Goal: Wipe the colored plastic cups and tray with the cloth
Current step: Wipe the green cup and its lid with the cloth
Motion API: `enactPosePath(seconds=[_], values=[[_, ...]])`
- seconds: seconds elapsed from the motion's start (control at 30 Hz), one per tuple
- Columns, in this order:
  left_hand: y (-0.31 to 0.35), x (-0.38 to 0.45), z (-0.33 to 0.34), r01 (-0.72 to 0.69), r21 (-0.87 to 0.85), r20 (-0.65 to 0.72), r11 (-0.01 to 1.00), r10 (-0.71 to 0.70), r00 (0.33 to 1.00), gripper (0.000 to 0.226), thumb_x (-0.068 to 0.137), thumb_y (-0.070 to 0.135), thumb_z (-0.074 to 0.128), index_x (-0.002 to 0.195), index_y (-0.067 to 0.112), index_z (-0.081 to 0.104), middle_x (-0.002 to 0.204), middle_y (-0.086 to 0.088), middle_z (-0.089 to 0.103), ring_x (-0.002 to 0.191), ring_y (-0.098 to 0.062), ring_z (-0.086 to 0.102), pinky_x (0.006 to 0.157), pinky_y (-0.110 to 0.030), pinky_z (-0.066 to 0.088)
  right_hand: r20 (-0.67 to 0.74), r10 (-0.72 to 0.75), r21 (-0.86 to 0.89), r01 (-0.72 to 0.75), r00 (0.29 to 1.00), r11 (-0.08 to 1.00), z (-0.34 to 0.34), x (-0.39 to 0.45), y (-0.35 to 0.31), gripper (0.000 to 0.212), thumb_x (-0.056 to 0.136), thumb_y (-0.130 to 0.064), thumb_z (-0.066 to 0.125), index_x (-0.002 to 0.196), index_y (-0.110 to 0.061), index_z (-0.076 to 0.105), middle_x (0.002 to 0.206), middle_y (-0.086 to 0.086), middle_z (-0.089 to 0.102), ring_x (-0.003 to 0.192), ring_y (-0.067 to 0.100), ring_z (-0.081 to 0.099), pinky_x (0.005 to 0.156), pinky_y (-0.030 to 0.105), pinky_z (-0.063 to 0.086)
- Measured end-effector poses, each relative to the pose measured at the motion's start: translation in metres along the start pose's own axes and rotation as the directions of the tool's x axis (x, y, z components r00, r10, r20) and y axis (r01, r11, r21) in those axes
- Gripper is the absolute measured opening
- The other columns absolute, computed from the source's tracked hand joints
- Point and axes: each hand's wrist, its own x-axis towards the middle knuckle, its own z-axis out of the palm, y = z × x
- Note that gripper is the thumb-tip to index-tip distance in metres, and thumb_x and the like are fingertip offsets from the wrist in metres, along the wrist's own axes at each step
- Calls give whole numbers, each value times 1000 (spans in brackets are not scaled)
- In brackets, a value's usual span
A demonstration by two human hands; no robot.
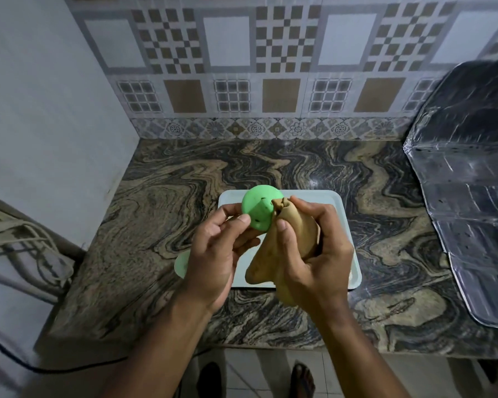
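My left hand [216, 251] holds a green plastic cup [256, 206] above the tray, its base turned toward me. My right hand [311, 248] grips a bunched tan cloth [270, 254] and presses its upper end against the cup's right side. The rest of the cloth hangs down over the tray. The pale tray [339, 214] lies flat on the marbled counter, partly hidden by both hands. A second pale green cup [181, 264] peeks out at the tray's left edge, mostly covered by my left wrist.
The marbled stone counter [170, 196] runs to a tiled back wall [270, 81]. Crinkled foil sheeting [472, 211] covers the counter's right side. A plain wall and a window frame [26, 239] are on the left. The counter's front edge is just below my forearms.
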Motion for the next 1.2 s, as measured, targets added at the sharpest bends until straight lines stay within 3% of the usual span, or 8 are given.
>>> enactPosePath(seconds=[0.23,0.37,0.5,0.6,0.77,0.9,1.07,1.2], values=[[15,0,-8,-197,350,145,916,154,977,29,89,33,66,109,13,67,85,0,78,77,-8,68,70,-21,53,88,-24,-11,25,996,1000,-7,15,-2,21,97,-26,72,117,-31,68,115,-12,75,105,23,75,89,60,58],[24,3,-16,-216,427,243,878,119,963,26,89,34,63,106,14,67,81,2,74,74,-6,64,68,-20,51,226,-60,-21,67,972,998,-15,29,-2,17,97,-14,74,114,-14,74,109,-4,78,102,16,76,88,50,61],[28,5,-25,-185,466,309,865,37,950,16,95,19,64,106,8,68,81,-15,71,77,-16,63,74,-26,53,332,-83,-30,99,939,995,-17,46,-1,19,96,-4,78,114,-8,76,108,-2,77,100,13,75,86,34,60],[27,5,-29,-155,512,358,845,-46,932,18,95,16,62,106,3,68,79,-8,69,76,-12,62,74,-23,52,323,-39,-52,59,945,997,-14,64,7,18,97,-9,77,114,-10,75,109,-3,78,100,11,74,86,36,60],[22,8,-33,48,185,92,982,-65,994,23,87,17,64,107,6,71,89,-7,74,78,-13,67,70,-20,57,163,47,98,-64,985,993,-28,77,6,19,98,-13,74,116,-11,72,110,5,78,97,12,72,84,29,57],[20,11,-31,106,-33,-24,994,-107,994,28,86,18,61,111,8,71,96,-10,77,83,-14,72,74,-20,59,108,27,74,-35,994,997,-32,50,-3,24,95,-14,75,118,-11,71,111,-3,77,95,6,72,80,20,57],[17,13,-26,55,28,-34,998,-55,998,28,91,20,61,115,11,72,107,-15,77,97,-20,72,87,-29,55,95,-68,-14,70,993,997,-15,19,-7,27,93,-14,77,120,-14,71,117,-8,75,104,13,75,84,41,62],[17,9,-20,-43,215,72,976,28,997,19,92,19,61,107,14,72,91,-7,77,86,-14,67,78,-24,56,177,-119,-49,129,977,990,-7,21,-6,25,95,-11,74,121,-9,73,112,-1,74,103,22,71,83,50,58]])
